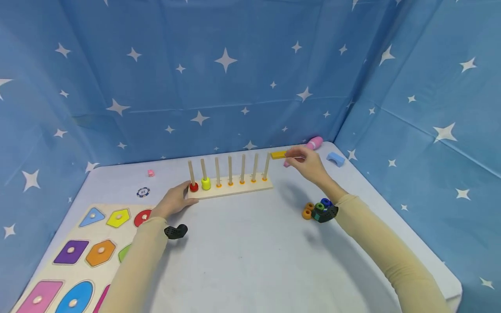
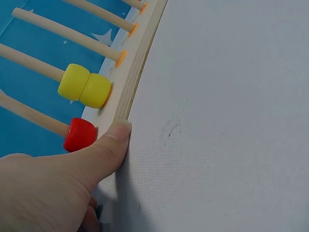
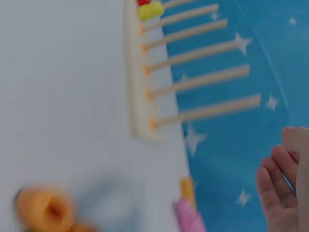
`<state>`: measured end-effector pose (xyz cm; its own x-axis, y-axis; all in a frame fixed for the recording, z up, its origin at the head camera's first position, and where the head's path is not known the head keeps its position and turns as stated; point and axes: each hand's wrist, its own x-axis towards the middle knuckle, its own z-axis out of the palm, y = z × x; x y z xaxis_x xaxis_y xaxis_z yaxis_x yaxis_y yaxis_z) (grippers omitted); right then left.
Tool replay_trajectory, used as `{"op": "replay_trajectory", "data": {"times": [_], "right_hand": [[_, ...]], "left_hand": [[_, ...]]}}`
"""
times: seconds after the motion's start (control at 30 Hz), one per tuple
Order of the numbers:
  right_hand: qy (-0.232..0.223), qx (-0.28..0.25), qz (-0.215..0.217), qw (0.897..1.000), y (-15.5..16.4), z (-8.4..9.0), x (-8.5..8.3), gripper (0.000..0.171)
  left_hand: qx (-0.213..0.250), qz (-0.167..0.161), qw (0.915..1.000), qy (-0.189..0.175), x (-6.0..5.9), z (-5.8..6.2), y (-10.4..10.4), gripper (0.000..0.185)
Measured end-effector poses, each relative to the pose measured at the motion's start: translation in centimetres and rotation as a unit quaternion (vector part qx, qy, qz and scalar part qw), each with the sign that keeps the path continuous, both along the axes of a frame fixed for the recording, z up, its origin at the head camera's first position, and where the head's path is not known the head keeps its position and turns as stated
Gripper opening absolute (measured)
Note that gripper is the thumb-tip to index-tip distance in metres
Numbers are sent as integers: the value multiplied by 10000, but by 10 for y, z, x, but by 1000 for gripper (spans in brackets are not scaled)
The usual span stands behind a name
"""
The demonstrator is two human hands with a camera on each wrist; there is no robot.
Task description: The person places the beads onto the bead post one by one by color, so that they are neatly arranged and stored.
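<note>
Head view: the left hand (image 1: 172, 203) rested at the left end of the peg board (image 1: 231, 189), thumb against the base beside the red bead (image 1: 193, 187); the fingers lay fairly straight, nothing curled round. The board's long axis ran left to right across the tabletop (image 1: 242, 243), seven upright pegs in a row, a yellow bead stack (image 1: 205, 183) on the second. The right hand (image 1: 309, 164) hovered just past the board's right end, fingers loosely curled, fingertips close to a small pink piece (image 1: 287, 164) (whether it was pinched could not be told). The loose rings (image 1: 315, 208) lay on the tabletop near the right forearm, toward the person from that hand and well apart from the left one, so the right hand was the nearer.

Left wrist view: the thumb (image 2: 108, 145) pressed flat on the corner of the board's edge (image 2: 137, 72), touching it; the red bead (image 2: 79, 134) sat just beside.

Right wrist view (blurred): the fingers (image 3: 277, 183) were relaxed and parted, holding nothing visible; an orange ring (image 3: 43, 210) lay below the board's end (image 3: 140, 125), with the pink piece (image 3: 187, 216) between.
</note>
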<state>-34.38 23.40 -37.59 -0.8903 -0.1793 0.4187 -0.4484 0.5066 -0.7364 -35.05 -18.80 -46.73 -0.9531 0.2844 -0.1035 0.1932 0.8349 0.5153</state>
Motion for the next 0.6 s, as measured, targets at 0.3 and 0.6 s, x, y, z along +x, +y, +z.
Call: {"op": "replay_trajectory", "data": {"times": [0.3, 0.6], "right_hand": [[-563, 434, -236, 9972, 54, -11, 43, 24], [-952, 644, -221, 9931, 101, -56, 67, 23]], "left_hand": [[-46, -13, 10000, 38, -3, 1, -5, 82], [-46, -19, 9999, -156, -3, -1, -1, 84]]}}
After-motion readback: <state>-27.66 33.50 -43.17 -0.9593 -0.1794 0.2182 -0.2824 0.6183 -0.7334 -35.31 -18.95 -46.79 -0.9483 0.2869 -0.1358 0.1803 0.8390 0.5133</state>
